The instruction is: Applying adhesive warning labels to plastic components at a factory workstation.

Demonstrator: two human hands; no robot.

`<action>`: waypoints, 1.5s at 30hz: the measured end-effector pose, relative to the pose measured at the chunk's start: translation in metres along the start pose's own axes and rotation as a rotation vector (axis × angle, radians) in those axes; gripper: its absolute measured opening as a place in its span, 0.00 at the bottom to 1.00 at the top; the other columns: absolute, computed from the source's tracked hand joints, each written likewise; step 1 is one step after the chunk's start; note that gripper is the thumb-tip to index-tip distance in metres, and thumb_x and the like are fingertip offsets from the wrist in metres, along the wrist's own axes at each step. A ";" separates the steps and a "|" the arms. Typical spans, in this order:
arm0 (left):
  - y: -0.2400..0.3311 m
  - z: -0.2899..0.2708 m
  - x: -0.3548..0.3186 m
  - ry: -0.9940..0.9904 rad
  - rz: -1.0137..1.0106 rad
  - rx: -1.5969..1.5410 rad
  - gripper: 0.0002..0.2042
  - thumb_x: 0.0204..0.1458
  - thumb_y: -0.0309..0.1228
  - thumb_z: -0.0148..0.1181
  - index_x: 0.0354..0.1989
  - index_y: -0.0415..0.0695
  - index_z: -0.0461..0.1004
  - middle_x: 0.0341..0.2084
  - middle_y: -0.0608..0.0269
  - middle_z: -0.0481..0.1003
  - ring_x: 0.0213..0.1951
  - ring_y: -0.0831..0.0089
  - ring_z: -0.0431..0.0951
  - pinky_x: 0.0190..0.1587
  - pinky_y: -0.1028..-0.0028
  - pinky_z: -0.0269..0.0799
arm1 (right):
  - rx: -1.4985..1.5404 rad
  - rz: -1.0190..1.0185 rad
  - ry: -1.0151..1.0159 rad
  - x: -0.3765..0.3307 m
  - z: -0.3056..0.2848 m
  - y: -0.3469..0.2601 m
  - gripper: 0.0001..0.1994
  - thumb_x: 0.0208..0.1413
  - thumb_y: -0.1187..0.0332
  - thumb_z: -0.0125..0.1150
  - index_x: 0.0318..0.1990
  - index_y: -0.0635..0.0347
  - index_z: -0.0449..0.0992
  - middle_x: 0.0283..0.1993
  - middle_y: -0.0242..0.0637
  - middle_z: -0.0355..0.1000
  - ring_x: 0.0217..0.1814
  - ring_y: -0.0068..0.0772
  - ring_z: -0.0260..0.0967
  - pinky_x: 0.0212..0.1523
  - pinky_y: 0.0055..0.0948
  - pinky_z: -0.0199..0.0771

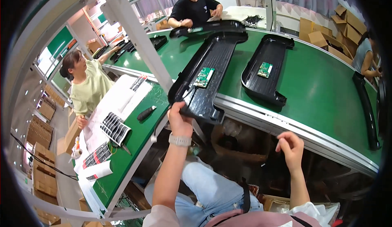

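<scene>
My left hand point(179, 123) grips the near end of a long black plastic housing point(222, 57), a shallow tray shape with curved ends. The housing is tilted, its near end jutting past the belt's edge. A green circuit board point(204, 77) sits inside it, with a dark cable running toward my left hand. Off to the right, my right hand point(292, 149) hangs in front of the belt's edge, fingers loosely curled and apart, with nothing visible in them. Below it, a small white scrap point(262, 165) shows against the dark area.
Another black housing point(267, 55) with a green board point(265, 69) lies on the green belt point(322, 84). A curved black part point(366, 112) is at far right. On the left side table point(143, 123) are a black-handled tool point(146, 113) and label sheets point(115, 128). Co-workers stand across and left.
</scene>
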State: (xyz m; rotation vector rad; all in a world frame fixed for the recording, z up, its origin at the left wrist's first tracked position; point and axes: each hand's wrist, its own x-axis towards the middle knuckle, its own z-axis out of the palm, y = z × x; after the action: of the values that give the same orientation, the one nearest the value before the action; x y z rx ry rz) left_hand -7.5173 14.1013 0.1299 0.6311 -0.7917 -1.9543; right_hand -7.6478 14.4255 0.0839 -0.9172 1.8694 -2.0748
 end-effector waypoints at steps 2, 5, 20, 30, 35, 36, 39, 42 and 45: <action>-0.009 0.011 0.029 0.010 -0.010 0.021 0.05 0.47 0.28 0.57 0.32 0.43 0.74 0.29 0.64 0.78 0.28 0.70 0.79 0.28 0.69 0.76 | -0.112 -0.048 0.007 -0.002 -0.007 0.001 0.04 0.54 0.78 0.55 0.32 0.68 0.75 0.21 0.32 0.71 0.22 0.19 0.70 0.25 0.18 0.68; -0.019 0.023 0.052 0.053 -0.062 0.034 0.07 0.48 0.30 0.57 0.35 0.44 0.73 0.28 0.64 0.77 0.27 0.71 0.79 0.27 0.70 0.76 | -0.209 -0.101 0.004 0.006 -0.016 -0.003 0.04 0.51 0.78 0.56 0.31 0.68 0.76 0.20 0.34 0.72 0.21 0.20 0.72 0.24 0.18 0.69; -0.019 -0.027 0.041 0.145 -0.106 0.183 0.02 0.43 0.25 0.53 0.27 0.44 0.68 0.22 0.64 0.74 0.22 0.67 0.78 0.20 0.70 0.73 | -0.748 -0.802 -0.261 0.270 0.086 -0.028 0.10 0.48 0.74 0.58 0.40 0.59 0.73 0.27 0.39 0.70 0.28 0.40 0.72 0.31 0.35 0.71; -0.032 -0.017 0.077 0.046 0.324 0.851 0.14 0.45 0.28 0.51 0.41 0.35 0.68 0.32 0.48 0.73 0.33 0.56 0.75 0.35 0.60 0.73 | -0.966 -0.650 -0.236 0.387 0.223 -0.017 0.16 0.47 0.65 0.57 0.44 0.57 0.72 0.46 0.44 0.73 0.47 0.48 0.73 0.47 0.45 0.74; -0.043 0.039 0.109 0.065 0.518 1.418 0.24 0.51 0.39 0.54 0.49 0.30 0.67 0.42 0.38 0.73 0.45 0.41 0.71 0.49 0.52 0.66 | -1.127 -0.655 -0.304 0.421 0.281 0.011 0.16 0.47 0.68 0.56 0.45 0.61 0.71 0.45 0.47 0.72 0.48 0.49 0.73 0.47 0.44 0.75; -0.050 0.036 0.121 0.077 0.626 1.412 0.27 0.52 0.43 0.56 0.51 0.31 0.65 0.44 0.38 0.72 0.46 0.43 0.72 0.51 0.52 0.64 | -1.143 -0.659 -0.342 0.426 0.300 0.013 0.16 0.47 0.69 0.56 0.46 0.61 0.71 0.46 0.46 0.72 0.49 0.49 0.73 0.47 0.44 0.75; -0.065 0.031 0.137 -0.047 0.672 1.478 0.40 0.53 0.53 0.56 0.62 0.31 0.52 0.55 0.40 0.67 0.60 0.49 0.64 0.64 0.43 0.46 | -1.244 -0.635 -0.438 0.449 0.328 0.026 0.16 0.48 0.70 0.56 0.47 0.60 0.73 0.47 0.44 0.73 0.51 0.46 0.73 0.48 0.43 0.76; -0.068 0.028 0.134 -0.078 0.848 1.474 0.43 0.50 0.53 0.58 0.63 0.31 0.50 0.57 0.43 0.64 0.60 0.49 0.63 0.64 0.44 0.45 | -1.361 -0.562 -0.618 0.478 0.367 0.037 0.17 0.47 0.69 0.57 0.47 0.62 0.72 0.49 0.45 0.72 0.52 0.49 0.71 0.50 0.43 0.75; -0.067 0.026 0.138 -0.080 0.815 1.425 0.43 0.49 0.53 0.58 0.64 0.32 0.50 0.58 0.43 0.63 0.60 0.49 0.62 0.61 0.41 0.47 | -1.412 -0.477 -0.789 0.481 0.426 0.048 0.16 0.48 0.71 0.56 0.45 0.59 0.79 0.50 0.45 0.75 0.54 0.45 0.73 0.49 0.42 0.75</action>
State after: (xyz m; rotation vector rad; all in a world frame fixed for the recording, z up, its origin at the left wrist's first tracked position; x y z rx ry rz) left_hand -7.6353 14.0127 0.0819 0.7944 -2.0782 -0.4502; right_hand -7.7980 13.8080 0.1892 -2.1106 2.4711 0.0501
